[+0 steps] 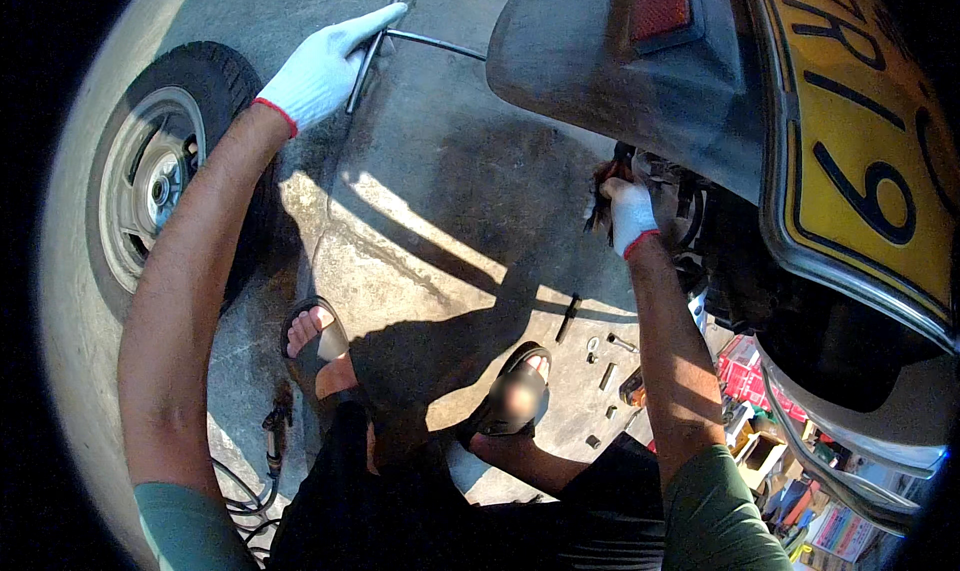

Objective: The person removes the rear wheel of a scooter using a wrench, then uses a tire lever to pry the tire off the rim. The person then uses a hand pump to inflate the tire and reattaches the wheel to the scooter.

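Observation:
My left hand (318, 69), in a white knit glove with a red cuff, is closed on the crossbar of a metal T-handle wrench (435, 43), one digit stretched along it. The wrench's shaft runs right and passes out of sight behind the dark rear fender (600, 61) of a motorcycle or scooter. Below that fender my right hand (632, 216), gloved the same way, has its fingers curled at a dark, brownish part. Shadow and the hand itself hide what exactly it grips.
A detached wheel with tyre (160, 186) is at the left. Near my feet lie a dark rod (569, 318), several sockets and small parts, and an air tool (273, 436) with a hose. A yellow number plate (870, 171) overhangs at right, above boxes (750, 371) and clutter.

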A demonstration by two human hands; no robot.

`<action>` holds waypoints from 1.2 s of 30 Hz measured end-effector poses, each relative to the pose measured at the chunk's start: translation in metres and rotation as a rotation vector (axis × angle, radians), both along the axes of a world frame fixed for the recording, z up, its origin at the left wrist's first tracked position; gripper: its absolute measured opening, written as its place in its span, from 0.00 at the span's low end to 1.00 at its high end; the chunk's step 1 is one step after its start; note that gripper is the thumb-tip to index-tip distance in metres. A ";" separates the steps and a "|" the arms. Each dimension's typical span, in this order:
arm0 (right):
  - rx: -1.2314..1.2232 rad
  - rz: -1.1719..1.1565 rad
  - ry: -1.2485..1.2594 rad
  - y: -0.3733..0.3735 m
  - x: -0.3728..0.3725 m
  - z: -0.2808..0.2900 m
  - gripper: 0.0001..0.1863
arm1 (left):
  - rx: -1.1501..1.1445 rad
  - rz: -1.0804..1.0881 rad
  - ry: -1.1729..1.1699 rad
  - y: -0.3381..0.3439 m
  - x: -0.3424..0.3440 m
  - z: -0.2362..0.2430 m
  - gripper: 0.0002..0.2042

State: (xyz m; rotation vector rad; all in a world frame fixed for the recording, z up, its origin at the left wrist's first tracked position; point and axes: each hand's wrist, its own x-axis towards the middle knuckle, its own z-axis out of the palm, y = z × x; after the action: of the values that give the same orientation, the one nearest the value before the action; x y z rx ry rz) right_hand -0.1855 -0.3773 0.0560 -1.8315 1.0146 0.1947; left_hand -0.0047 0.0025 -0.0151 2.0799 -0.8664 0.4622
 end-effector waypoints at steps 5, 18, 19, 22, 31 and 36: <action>-0.019 0.038 -0.118 -0.008 -0.006 -0.008 0.09 | 0.174 -0.003 0.213 -0.001 -0.003 0.013 0.18; 0.009 0.016 -0.049 -0.050 -0.005 -0.038 0.09 | 0.198 -0.029 0.046 0.003 -0.012 0.004 0.18; -0.012 -0.005 -0.036 -0.055 -0.006 -0.041 0.09 | 0.159 -0.036 0.063 0.001 -0.010 0.002 0.17; -0.010 0.019 -0.024 -0.054 -0.004 -0.046 0.09 | 0.097 0.022 0.411 -0.002 -0.009 0.007 0.17; 0.085 0.078 -0.166 -0.059 -0.006 -0.053 0.10 | 0.056 -0.069 0.475 0.006 -0.008 0.000 0.23; -0.034 0.050 -0.054 -0.054 -0.005 -0.046 0.10 | 0.240 -0.020 0.229 0.001 -0.009 0.011 0.20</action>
State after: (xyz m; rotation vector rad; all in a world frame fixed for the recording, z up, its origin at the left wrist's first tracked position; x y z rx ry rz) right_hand -0.1902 -0.4310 0.0097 -1.8842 0.9409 0.1582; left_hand -0.0139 0.0036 -0.0043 2.2855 -0.8382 0.1076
